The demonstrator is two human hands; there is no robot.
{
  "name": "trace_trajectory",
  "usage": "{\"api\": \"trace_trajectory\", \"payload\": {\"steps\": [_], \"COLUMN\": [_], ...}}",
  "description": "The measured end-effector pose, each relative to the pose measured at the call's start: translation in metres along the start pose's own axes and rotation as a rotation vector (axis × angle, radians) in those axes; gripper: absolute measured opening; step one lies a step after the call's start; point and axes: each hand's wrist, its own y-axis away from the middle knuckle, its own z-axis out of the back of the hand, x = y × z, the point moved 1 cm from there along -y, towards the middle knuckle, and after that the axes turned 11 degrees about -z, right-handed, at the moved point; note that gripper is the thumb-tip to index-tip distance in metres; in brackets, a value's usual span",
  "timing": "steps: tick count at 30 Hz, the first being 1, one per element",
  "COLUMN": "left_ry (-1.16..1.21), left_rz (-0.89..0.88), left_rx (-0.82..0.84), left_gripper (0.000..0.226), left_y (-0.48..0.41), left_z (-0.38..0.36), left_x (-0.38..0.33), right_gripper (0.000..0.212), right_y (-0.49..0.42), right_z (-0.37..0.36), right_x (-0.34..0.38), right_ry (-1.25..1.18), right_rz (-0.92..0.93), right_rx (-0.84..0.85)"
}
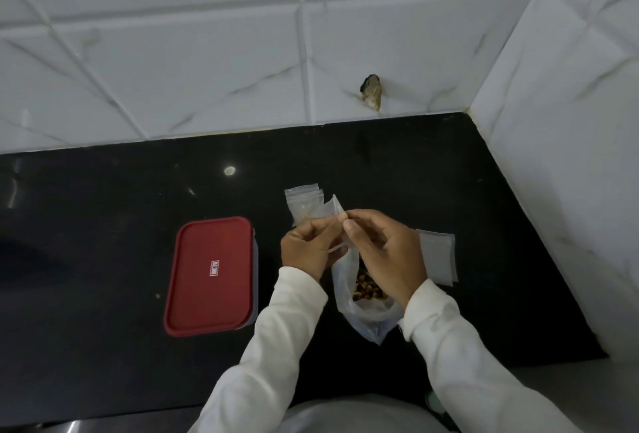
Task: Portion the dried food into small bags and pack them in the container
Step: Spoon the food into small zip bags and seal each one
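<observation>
— Over the black counter [103,225], how do the hands sit?

— Close together, fingertips almost meeting. The left hand [306,246] and right hand [383,252] each pinch the top edge of one small bag [332,208], fingers curled, wrists bent inward. White sleeves [276,346] cover both forearms.

— And the dried food [366,285]?

— Brown, lumpy pieces in a larger bag [366,320] of thin, crumpled clear plastic, lying open on the counter right under the right hand.

— The container [211,275]?

— Left of the hands, well apart from them: a rounded rectangle with a smooth red lid on and a small sticker in the middle.

— Other bags?

— A flat, glossy stack of clear bags [302,195] just beyond the hands, and a frosted flat pile [437,256] beside the right wrist. The counter is polished; marbled white tiles [207,69] stand behind.
</observation>
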Motion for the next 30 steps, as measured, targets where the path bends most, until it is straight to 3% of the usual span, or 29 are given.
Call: {"api": "trace_trajectory", "payload": {"steps": [11,19,30], "left_ry": [-0.169,-0.489,-0.719], "left_rz": [-0.187,-0.320,-0.405], "left_rx": [0.047,0.028,-0.074], "left_gripper": [0.003,0.001,0.008], "left_y": [-0.016,-0.024,-0.033], "left_z": [0.029,0.035,0.039], "left_x": [-0.001,0.003,-0.005], "right_gripper": [0.023,0.011,0.007], "right_y": [-0.019,-0.023,-0.031], "right_z": [-0.017,-0.027,-0.017], "right_x": [0.002,0.004,0.006], "right_ry": [0.338,0.439,0.540], "right_rz": [0.105,0.011,-0.063], "right_rx": [-0.056,-0.143,-0.294]}}
